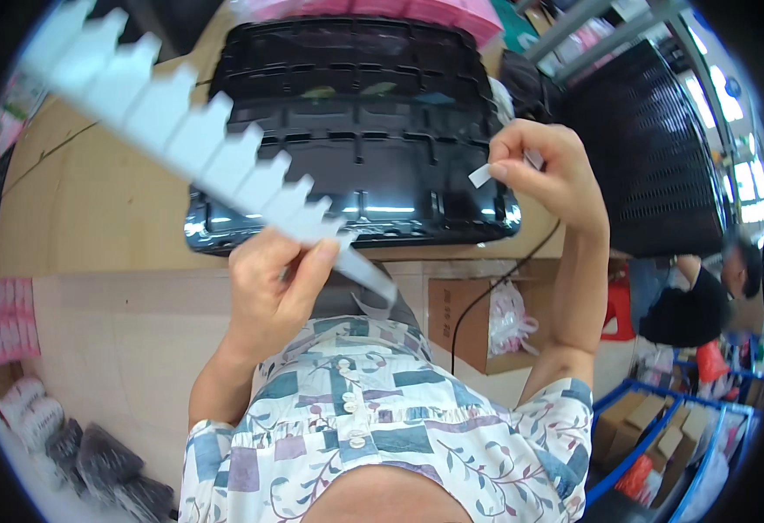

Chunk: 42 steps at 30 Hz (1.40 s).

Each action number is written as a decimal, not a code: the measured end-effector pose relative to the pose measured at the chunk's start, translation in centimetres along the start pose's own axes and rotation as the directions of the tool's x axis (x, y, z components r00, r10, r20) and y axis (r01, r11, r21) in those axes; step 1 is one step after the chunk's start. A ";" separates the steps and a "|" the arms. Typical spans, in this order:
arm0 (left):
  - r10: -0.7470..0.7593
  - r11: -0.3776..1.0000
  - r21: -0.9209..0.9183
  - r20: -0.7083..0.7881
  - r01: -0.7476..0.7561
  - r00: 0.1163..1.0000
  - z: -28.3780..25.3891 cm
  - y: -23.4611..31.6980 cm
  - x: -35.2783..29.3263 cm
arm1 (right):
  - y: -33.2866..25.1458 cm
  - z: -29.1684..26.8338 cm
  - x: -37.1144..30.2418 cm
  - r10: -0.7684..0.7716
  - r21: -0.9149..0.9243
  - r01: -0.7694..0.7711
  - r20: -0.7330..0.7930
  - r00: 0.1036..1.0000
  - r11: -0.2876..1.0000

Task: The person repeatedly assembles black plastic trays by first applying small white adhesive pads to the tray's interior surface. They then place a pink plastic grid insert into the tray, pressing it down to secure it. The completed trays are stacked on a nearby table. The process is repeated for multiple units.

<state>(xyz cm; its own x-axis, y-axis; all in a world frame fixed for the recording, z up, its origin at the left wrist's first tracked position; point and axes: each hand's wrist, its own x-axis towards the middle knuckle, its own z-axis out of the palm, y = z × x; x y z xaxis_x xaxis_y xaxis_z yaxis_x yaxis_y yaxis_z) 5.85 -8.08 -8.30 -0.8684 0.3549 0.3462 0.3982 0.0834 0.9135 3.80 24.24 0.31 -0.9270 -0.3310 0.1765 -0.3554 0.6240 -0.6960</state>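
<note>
My left hand (pixel 273 283) pinches a long white strip (pixel 168 122) with a row of notched tabs along one side. From my fingers the strip rises to the far left, and its short end hangs down to the right over my lap. Between thumb and index finger, my right hand (pixel 556 170) holds a small white rectangular piece (pixel 480 176), perhaps a sticker. It is over the right part of a glossy black ribbed plastic panel (pixel 390 179); I cannot tell whether it touches. The panel lies on the table, partly behind the strip.
The brown tabletop (pixel 94 218) runs under the panel. Pink packs (pixel 399 10) lie at the far edge. On the right stands a black perforated box (pixel 639 157). A cable (pixel 486 296) hangs beside an open carton (pixel 460 322). Another person (pixel 691 305) is farther right.
</note>
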 end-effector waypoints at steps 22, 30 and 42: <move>0.177 0.928 0.335 -0.004 -0.166 0.984 0.2 -1.5 1.5 | 5.7 1.4 -1.2 0.009 -0.346 0.035 0.124 0.992 0.937; 0.079 0.978 0.195 0.009 -0.079 0.997 -0.3 -2.6 2.3 | 3.4 3.5 -2.0 -0.136 -0.688 0.185 0.126 0.983 0.701; 0.057 0.980 0.186 0.042 -0.064 0.997 -0.3 -2.7 2.7 | 4.6 2.9 -2.0 -0.171 -0.547 0.198 0.101 0.980 0.813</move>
<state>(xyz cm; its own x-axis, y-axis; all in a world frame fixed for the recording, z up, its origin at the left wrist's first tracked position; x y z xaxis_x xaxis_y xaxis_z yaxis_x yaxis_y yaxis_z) 2.39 -7.65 -9.77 -0.8311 0.3981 0.3883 0.5009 0.2326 0.8337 4.34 25.69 -5.22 -0.8358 -0.5022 0.2220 -0.5382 0.8293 -0.1502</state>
